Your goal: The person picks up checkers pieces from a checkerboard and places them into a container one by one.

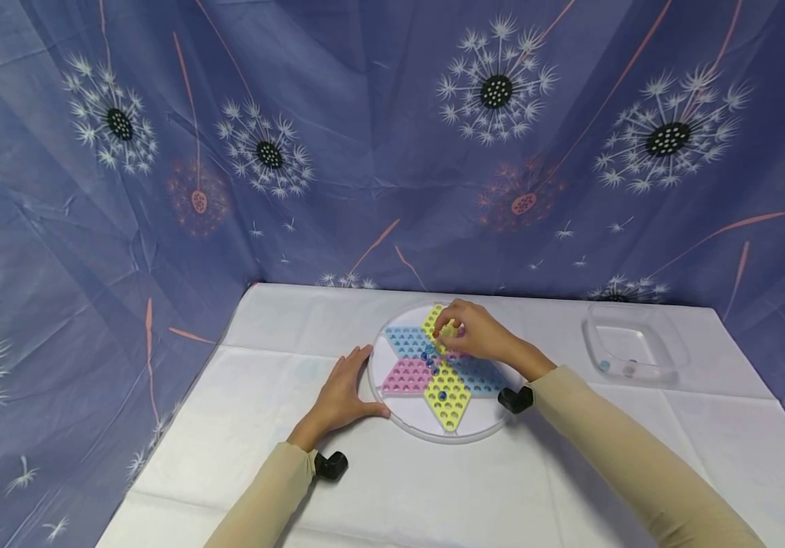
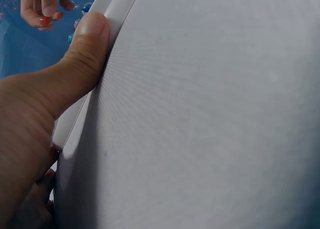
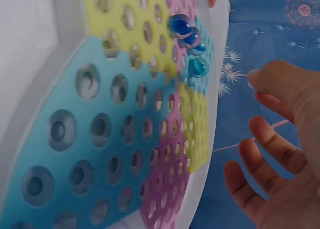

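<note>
A round white Chinese checkers board (image 1: 450,438) with a yellow, blue and pink star of holes lies on the table. My left hand (image 1: 341,393) rests against its left rim, fingers extended and thumb spread along the near edge. Above the far yellow point, my right hand (image 1: 476,330) pinches a small red marble (image 2: 45,21) between thumb and fingertips. Several blue marbles sit near the star's middle, one of them a teal marble (image 3: 198,67). Another blue marble (image 1: 443,396) is in the near yellow point. The right hand partly hides the far and right points.
To the right stands a clear plastic container (image 1: 594,358) with a teal marble (image 1: 605,366) and a brownish marble (image 1: 630,368) inside. A white cloth (image 1: 475,495) covers the table. Behind hangs a blue curtain (image 1: 379,137) with dandelion prints.
</note>
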Available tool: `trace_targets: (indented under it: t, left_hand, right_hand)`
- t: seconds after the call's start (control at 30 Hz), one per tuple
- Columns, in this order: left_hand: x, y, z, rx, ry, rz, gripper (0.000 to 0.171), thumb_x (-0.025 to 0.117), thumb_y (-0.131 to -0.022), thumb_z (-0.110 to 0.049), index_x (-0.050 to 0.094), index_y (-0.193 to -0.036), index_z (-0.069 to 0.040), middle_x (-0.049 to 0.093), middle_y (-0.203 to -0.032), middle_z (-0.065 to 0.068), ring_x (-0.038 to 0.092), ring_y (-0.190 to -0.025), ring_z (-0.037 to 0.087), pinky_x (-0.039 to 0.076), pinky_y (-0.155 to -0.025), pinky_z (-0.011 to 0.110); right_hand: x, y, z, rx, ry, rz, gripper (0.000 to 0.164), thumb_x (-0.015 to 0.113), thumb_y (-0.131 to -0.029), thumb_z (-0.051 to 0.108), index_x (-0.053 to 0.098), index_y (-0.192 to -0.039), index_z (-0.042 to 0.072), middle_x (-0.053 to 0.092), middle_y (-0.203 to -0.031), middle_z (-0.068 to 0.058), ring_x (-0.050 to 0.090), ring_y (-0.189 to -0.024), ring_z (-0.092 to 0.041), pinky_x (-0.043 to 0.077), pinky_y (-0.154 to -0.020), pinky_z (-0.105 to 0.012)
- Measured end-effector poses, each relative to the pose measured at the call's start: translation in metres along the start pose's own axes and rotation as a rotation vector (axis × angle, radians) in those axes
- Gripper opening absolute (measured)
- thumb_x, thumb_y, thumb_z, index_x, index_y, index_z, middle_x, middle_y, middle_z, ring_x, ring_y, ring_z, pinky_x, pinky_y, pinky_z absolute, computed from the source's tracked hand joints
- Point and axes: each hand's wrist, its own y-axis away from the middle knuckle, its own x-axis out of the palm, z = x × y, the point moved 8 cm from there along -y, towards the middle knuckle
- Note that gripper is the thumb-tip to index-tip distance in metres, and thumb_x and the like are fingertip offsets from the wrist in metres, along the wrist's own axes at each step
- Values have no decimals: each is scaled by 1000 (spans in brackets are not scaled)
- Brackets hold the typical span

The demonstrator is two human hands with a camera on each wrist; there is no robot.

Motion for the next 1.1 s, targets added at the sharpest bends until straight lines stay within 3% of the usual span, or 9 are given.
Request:
trace_targets:
  t: [0.37,1.1]
  left_hand:
    - [1,2,0,11,-9,-4,127,98,-61,-47,30,-161,-7,33,-165,15,22,-155,32,10,-130,44]
    - [-1,1,-3,14,-1,3,128,97,-62,-48,29,-162,-6,32,-165,17,22,-155,33,12,-129,46]
  right_hand:
    - [-11,-1,6,-12,-15,-117,14,80,-90,13,75,-103,14,63,-110,-8,61,-93,-29,55,-70,-37]
    - [-13,0,3,19,-14,-120,13,79,-91,13,75,-102,17,62,-110,-8,61,-95,-34,56,-70,-38]
